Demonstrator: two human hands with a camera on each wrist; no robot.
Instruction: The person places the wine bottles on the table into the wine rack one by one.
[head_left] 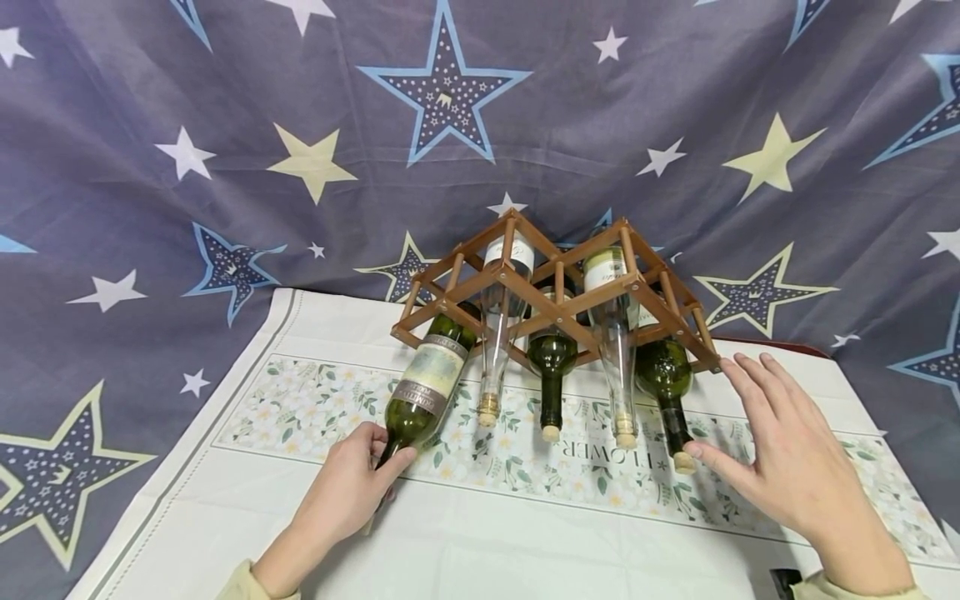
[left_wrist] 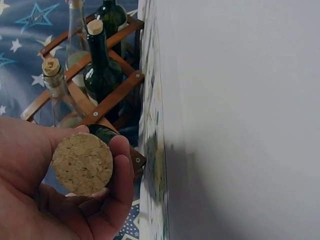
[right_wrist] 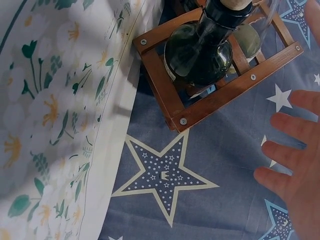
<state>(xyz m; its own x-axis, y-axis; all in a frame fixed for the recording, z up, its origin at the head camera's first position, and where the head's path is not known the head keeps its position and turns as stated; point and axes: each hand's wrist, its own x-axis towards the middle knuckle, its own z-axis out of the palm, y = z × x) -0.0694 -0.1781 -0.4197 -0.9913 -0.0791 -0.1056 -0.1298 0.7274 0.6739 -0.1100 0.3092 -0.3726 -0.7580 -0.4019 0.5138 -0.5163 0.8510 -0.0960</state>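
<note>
My left hand grips the neck of a green wine bottle with a pale and brown label. That bottle lies slanted, its base end in the left bottom slot of a wooden wine rack. In the left wrist view its cork faces the camera, with fingers and thumb around the neck. My right hand is spread beside the rack's right end, holding nothing. Its thumb tip is right by the cork of another green bottle, which rests in the rack's right slot.
Between these two, the rack holds a clear bottle, a dark green bottle and another clear bottle, corks toward me. Beneath is a white tablecloth with a floral band. A star-patterned curtain hangs close behind.
</note>
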